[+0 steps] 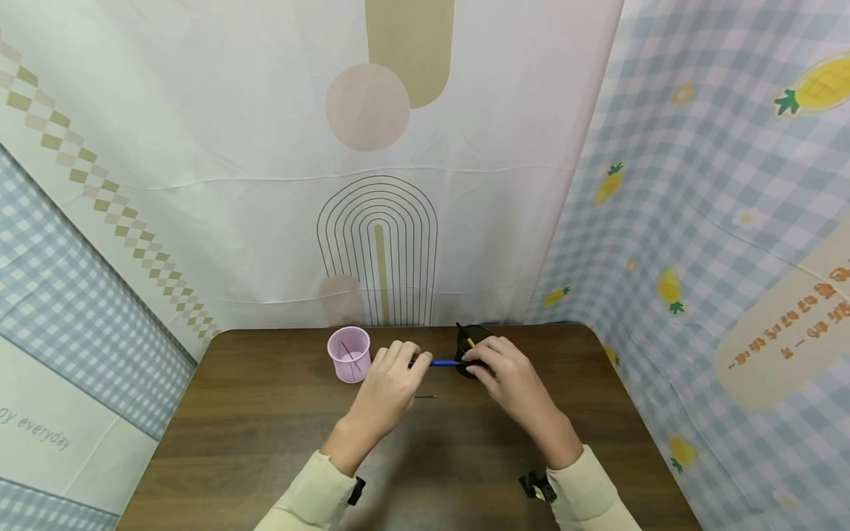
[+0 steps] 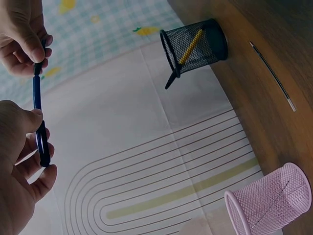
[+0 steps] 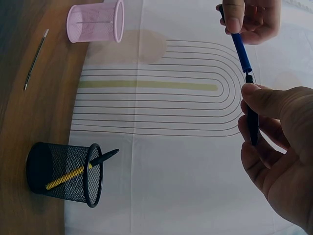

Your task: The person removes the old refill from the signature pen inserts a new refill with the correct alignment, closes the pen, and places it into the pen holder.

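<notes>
from way over here i'm seeing the left hand (image 1: 388, 380) pinching the blue barrel (image 1: 443, 363) near one end, thumb on one side and fingertips curling round the other. the right hand (image 1: 511, 375) is doing the same with a black section (image 3: 252, 120), thumb and fingers narrowing right down on it. the two bits are lining up end to end between the hands, up in the air over the far part of the table (image 1: 265, 442). a thin dark neck is showing at the blue end facing the right hand, but i'm not managing to tell if it's sitting inside or just touching.

off to the left of the left hand a pink mesh cup (image 3: 93, 34) is standing on the wood, a thin stick (image 3: 95, 22) slanting inside it. a black mesh cup (image 3: 71, 156) is standing by the right hand, and in the head view that hand is covering part of it. a yellow and black pen (image 3: 105, 157) is leaning in there, black end poking past the rim. one thin pen refill (image 2: 272, 75) is lying loose on the table, nearer the person than both cups. behind it all a pale printed cloth (image 1: 252, 110) is hanging.
</notes>
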Motion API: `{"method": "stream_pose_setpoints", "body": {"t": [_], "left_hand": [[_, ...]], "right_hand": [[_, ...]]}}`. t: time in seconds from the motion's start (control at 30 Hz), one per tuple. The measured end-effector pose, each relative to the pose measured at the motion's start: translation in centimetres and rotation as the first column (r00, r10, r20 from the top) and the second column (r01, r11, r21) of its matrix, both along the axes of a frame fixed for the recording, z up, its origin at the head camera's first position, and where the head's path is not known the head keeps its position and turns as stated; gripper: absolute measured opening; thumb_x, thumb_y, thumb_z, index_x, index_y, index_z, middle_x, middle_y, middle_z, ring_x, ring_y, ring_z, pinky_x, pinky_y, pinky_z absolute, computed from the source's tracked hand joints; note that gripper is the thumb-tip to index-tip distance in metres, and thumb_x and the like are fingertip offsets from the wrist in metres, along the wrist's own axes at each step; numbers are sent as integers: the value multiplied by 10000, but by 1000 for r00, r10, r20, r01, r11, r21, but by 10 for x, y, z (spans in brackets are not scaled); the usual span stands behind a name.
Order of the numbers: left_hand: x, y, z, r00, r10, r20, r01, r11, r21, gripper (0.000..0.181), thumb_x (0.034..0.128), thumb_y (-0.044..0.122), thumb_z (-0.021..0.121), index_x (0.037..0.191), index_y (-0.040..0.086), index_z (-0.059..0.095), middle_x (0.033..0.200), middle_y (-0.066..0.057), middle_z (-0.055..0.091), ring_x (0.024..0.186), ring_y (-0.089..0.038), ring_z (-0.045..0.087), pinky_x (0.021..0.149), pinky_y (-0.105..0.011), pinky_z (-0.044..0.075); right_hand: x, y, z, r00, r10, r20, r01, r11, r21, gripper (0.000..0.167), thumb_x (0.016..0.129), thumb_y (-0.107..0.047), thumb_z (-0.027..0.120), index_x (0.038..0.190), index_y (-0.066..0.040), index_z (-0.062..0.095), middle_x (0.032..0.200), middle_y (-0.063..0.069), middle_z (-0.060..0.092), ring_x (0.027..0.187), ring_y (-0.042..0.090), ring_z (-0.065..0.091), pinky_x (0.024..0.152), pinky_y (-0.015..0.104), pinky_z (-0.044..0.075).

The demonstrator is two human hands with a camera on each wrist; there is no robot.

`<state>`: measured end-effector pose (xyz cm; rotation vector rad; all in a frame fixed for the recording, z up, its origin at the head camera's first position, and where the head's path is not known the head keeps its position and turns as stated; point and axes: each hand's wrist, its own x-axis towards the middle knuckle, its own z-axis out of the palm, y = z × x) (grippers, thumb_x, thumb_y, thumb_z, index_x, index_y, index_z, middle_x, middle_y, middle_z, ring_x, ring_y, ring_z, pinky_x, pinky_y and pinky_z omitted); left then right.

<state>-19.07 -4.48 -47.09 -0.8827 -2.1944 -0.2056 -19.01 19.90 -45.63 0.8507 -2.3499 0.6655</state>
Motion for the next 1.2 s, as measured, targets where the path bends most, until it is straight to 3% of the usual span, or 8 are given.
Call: {"method": "stream_pose_setpoints", "body": {"t": [0.7, 1.2], "left_hand": [[1, 6, 2, 1000, -10, -6, 10, 1000, 3, 200, 910, 14, 584, 1078, 78, 672, 981, -65, 608, 875, -247, 560, 668, -336, 420], [2, 7, 0, 999, -23, 23, 22, 1000, 16, 193, 899, 20, 658, 1080, 85, 668, 991, -48, 609, 877, -230, 568, 667, -322, 431]], "right_hand": [[2, -3, 4, 1000, -4, -13, 5, 1000, 23, 227, 785, -54, 870, 958, -129, 745, 968, -15, 700, 902, 152, 629, 741, 319, 570], [3, -2, 2, 999, -22, -27, 22, 999, 23, 254, 777, -73, 880, 986, -128, 746, 972, -15, 717, 891, 158, 645, 735, 321, 572]]}}
